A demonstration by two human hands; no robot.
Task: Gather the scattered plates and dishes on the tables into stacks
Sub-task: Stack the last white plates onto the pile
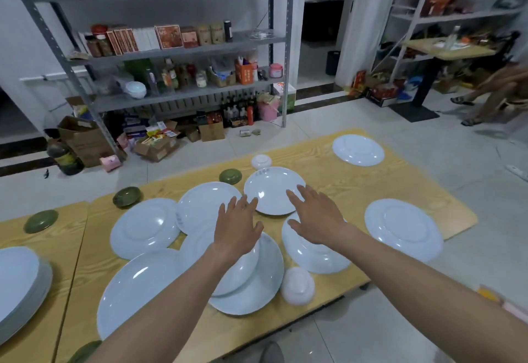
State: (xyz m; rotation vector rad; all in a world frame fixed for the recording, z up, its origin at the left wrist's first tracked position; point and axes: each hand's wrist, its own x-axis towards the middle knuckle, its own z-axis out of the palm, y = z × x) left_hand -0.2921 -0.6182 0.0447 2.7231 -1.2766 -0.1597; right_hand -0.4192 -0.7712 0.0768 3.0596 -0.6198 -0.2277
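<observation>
Several white plates lie scattered on the wooden table (323,160). Both my hands stretch out with straight fingers toward a right-side-up white plate (271,188) in the middle. My left hand (237,227) hovers at its near left rim, and my right hand (315,214) is over its near right rim. Under my arms lie overlapping plates (257,285) and an upside-down plate (311,251). More plates lie at the left (143,227), centre (203,205), right (403,228) and far right (357,150). Small green dishes (230,176) (127,196) (41,220) and white bowls (261,161) (297,285) sit among them.
A stack of white plates (20,282) stands on the adjoining table at the left edge. Metal shelves (177,48) with jars and boxes stand behind, with cartons (85,140) on the floor. Another person's legs (491,91) are at the far right beside a small table (448,48).
</observation>
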